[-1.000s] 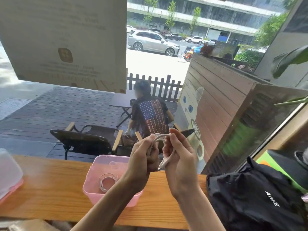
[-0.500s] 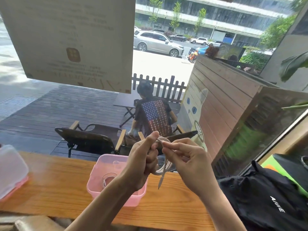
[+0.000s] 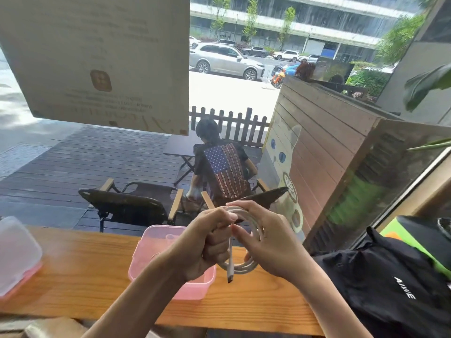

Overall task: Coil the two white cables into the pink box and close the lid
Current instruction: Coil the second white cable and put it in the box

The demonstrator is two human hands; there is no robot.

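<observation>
Both hands hold a coiled white cable (image 3: 253, 264) just above the wooden counter, right of the pink box (image 3: 156, 242). My left hand (image 3: 210, 242) is fisted around the left side of the loops. My right hand (image 3: 268, 242) grips the right side, fingers pinching the top. The cable's plug end (image 3: 230, 274) hangs straight down between the hands. The pink box stands open on the counter, mostly hidden behind my left forearm; its contents are hidden now. The clear lid with a pink rim (image 3: 17, 254) lies at the counter's far left.
A black jacket (image 3: 390, 284) lies on the counter's right end, with a green and black object (image 3: 415, 235) behind it. The wooden counter (image 3: 85, 269) runs along a window; outside are chairs and a seated person. A paper sign (image 3: 97, 57) hangs on the glass.
The hands have turned the coil from edge-on to a wider loop, and the plug end now dangles lower. The coiled cable seen in the box earlier is now hidden behind my left arm.
</observation>
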